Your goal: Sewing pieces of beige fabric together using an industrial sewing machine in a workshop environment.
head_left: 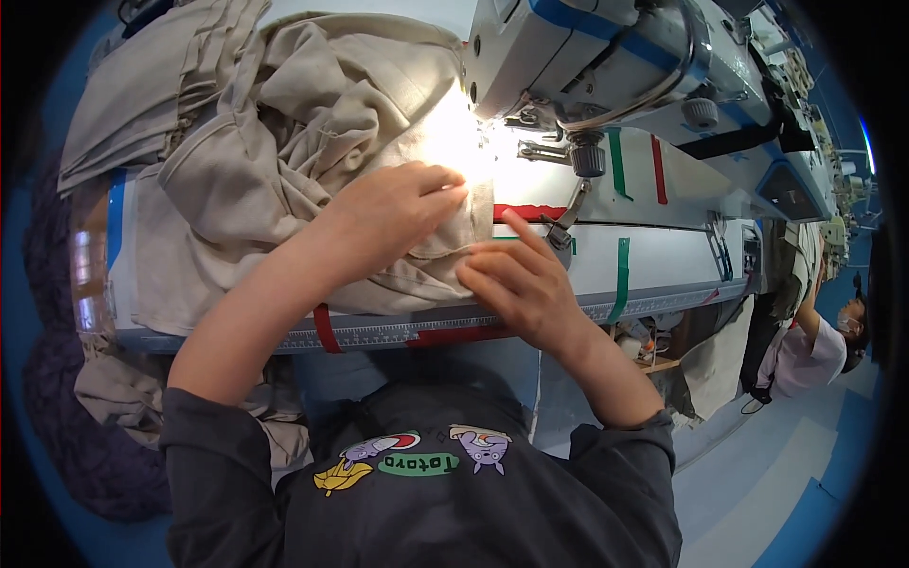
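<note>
A large beige fabric piece (312, 123) lies bunched across the left of the sewing table, its right edge beside the lit needle area of the sewing machine (568, 66). My left hand (402, 204) rests on this fabric just in front of the needle, fingers pressed together and closed on the cloth. At the fabric's near right corner is my right hand (521, 279). Its index finger stretches forward while the others bend in at the cloth's edge. The fingertips under the cloth are hidden. Glare washes out the stitching spot.
Folded beige pieces (123, 123) are stacked at the far left. A measuring tape (379, 338) runs along the table's front edge. Scissors (721, 248) lie at the right of the table. Dark purple fabric (76, 417) hangs at left. Another person (814, 346) works at far right.
</note>
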Available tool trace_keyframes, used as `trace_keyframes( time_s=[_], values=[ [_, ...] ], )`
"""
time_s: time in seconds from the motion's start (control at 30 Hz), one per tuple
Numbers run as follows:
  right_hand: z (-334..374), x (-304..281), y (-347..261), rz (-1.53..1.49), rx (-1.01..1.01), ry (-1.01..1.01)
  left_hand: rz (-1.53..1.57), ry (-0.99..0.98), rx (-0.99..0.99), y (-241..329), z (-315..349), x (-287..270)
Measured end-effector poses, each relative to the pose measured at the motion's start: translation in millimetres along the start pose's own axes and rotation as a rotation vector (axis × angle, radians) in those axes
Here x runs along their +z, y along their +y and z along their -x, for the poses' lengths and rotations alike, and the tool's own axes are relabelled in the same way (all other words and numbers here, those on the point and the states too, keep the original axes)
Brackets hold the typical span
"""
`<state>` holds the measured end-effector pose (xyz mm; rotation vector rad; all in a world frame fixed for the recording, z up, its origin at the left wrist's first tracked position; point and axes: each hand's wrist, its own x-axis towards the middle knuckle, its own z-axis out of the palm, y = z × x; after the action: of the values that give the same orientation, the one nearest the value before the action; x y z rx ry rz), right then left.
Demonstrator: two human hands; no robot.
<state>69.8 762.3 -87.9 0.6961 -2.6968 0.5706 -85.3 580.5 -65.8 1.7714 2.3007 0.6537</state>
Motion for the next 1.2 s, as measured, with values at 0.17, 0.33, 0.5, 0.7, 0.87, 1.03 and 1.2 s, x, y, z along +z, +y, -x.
trace_keyframes(
  time_s=[0.17,0.33,0.5,0.7,0.87,1.03,1.2],
  values=[
    [2,0,7,-0.149,-0.080,0.197,-0.320,0.115,0.246,-8,-9,21],
    [8,-2,5,-0.128,-0.009,0.104,-0.213,0.225,0.315,8,6,21],
    [4,-4,5,-0.114,-0.055,0.114,-0.124,0.217,0.309,-3,3,21],
    [5,-5,7,-0.052,-0.012,0.177,-0.197,0.169,0.235,-1,-5,17],
    [3,-5,10,-0.050,-0.031,0.158,-0.158,0.127,0.319,-3,-2,16],
    [-1,-6,13,-0.092,-0.012,0.219,-0.131,0.074,0.252,-6,-10,12],
    [0,-3,14,-0.089,-0.009,0.103,-0.083,0.103,0.373,-10,5,9]
  ],
)
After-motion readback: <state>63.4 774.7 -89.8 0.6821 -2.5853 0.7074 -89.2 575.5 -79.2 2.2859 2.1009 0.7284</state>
